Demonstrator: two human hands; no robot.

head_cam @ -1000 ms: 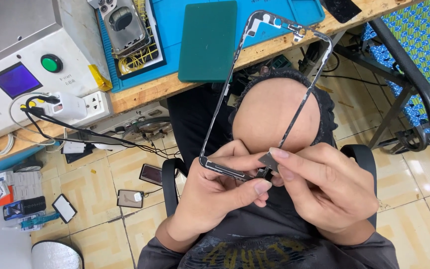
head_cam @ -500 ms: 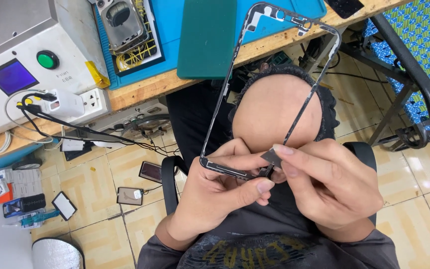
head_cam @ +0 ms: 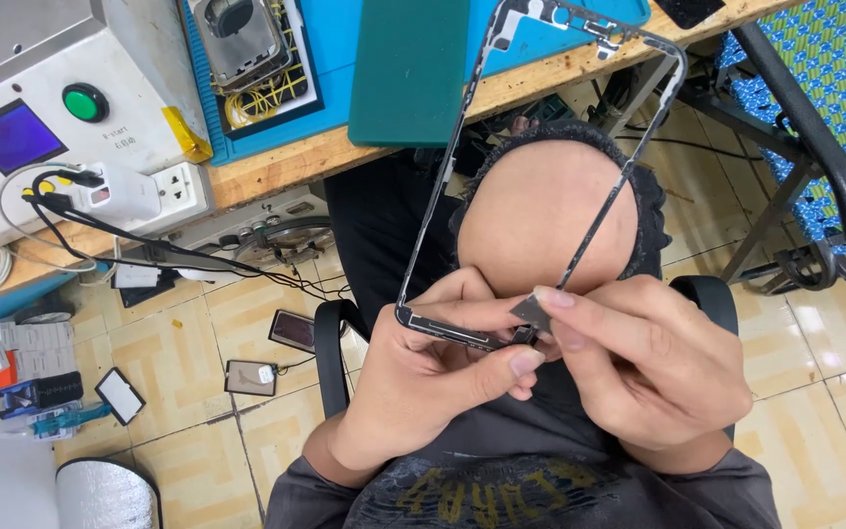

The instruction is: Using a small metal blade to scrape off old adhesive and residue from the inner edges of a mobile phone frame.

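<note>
I hold a thin dark metal phone frame (head_cam: 452,167) up over my lap, its open rectangle reaching toward the bench. My left hand (head_cam: 433,377) grips the frame's near bottom edge with thumb and fingers. My right hand (head_cam: 653,377) pinches a small grey blade-like piece (head_cam: 531,312) between thumb and forefinger, pressed against the frame's near right corner. Through the frame I see my bare knee (head_cam: 540,220) under torn black trousers.
A wooden bench (head_cam: 296,162) carries a blue mat (head_cam: 340,39), a dark green pad (head_cam: 408,69), a phone housing (head_cam: 242,34), a grey machine (head_cam: 31,118) with a green button and a socket with a white charger (head_cam: 124,191). Small screens and boxes lie on the tiled floor; a chair (head_cam: 795,127) stands right.
The frame has shifted slightly up and right with my hands; the grip and the pinched piece at the corner stay the same.
</note>
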